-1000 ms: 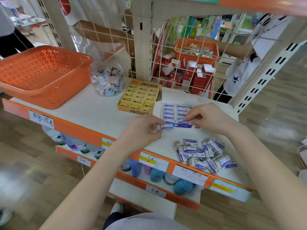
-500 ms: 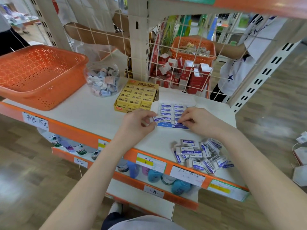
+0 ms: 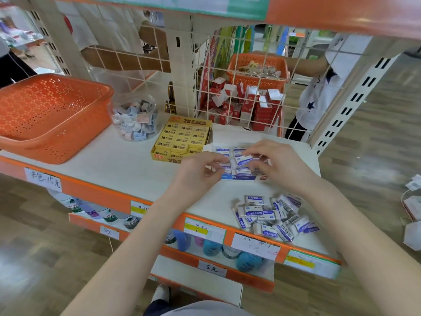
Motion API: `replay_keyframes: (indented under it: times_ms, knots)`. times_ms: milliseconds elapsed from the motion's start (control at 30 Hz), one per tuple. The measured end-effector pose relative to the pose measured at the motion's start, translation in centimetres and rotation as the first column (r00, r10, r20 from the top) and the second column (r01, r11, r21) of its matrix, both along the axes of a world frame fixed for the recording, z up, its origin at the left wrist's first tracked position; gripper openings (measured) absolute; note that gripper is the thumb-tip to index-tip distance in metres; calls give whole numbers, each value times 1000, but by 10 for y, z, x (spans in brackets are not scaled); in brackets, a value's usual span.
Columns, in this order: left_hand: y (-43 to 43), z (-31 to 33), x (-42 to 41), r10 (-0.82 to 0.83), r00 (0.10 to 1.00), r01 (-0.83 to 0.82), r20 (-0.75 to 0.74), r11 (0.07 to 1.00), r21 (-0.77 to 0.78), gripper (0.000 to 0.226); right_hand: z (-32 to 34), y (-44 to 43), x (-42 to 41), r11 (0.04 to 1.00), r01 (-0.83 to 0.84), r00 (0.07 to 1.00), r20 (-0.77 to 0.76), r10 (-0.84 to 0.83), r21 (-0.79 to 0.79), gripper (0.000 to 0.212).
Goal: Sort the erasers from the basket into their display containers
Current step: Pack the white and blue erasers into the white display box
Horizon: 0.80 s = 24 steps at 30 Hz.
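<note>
Thumb and forefinger of the right hand (image 3: 280, 165) pinch one eraser (image 3: 245, 160) by its right end, a narrow grip with the other fingers loosely curled behind it. The eraser sits tilted, its left end lower. Directly under the grip lies the box (image 3: 241, 177), white with a blue front strip, with blue-and-white erasers packed flat in rows. The held eraser is over those rows; whether it touches them cannot be told.

Left of the grip, the left hand (image 3: 200, 172) is curled, thumb and forefinger close together at the box's left edge. Whether they pinch the box wall, an eraser or nothing cannot be told.

Nearer the person than the grip, below the right wrist, a pile (image 3: 268, 217) of loose wrapped erasers lies jumbled at the front of the shelf (image 3: 114, 165), well apart from the box. Beyond and left of the grip, just beside the box, is the yellow box (image 3: 182, 137), full of yellow erasers. Farther left stands a clear jar (image 3: 134, 117) of small mixed erasers, and farthest left the orange basket (image 3: 50, 115)
</note>
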State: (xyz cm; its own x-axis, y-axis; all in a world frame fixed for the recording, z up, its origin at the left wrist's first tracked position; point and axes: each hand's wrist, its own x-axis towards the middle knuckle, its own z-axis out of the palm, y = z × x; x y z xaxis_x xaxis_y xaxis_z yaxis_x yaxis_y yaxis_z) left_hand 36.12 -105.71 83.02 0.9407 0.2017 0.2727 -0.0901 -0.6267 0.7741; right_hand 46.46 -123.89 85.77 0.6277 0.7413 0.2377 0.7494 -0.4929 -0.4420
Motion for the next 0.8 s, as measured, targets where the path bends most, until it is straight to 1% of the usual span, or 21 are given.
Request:
replay_keyframes:
  times_ms: [67, 133, 233, 400, 500, 667, 800]
  knots:
    - [0, 2, 5, -30, 999, 32, -28, 996, 86, 23, 7, -11, 8, 996, 42, 999, 9, -42, -79, 25]
    - [-1, 4, 12, -70, 993, 84, -90, 983, 163, 24, 13, -21, 15, 980, 52, 998, 34, -46, -194, 24]
    - [-2, 7, 26, -118, 980, 151, -159, 965, 216, 26, 15, -27, 19, 944, 48, 999, 37, -38, -326, 26]
    - [-3, 7, 51, -149, 932, 269, -331, 895, 356, 27, 7, -21, 13, 933, 42, 999, 37, -31, -358, 22]
    - [0, 8, 61, -159, 904, 308, -397, 885, 348, 27, 5, -19, 13, 935, 58, 998, 27, -52, -351, 20]
    - [5, 8, 63, -181, 906, 317, -382, 889, 330, 23, -1, -18, 13, 909, -3, 999, 38, 21, -417, 27]
    - [5, 7, 62, -180, 906, 314, -382, 892, 325, 23, -3, -19, 13, 909, 6, 999, 47, 14, -416, 29]
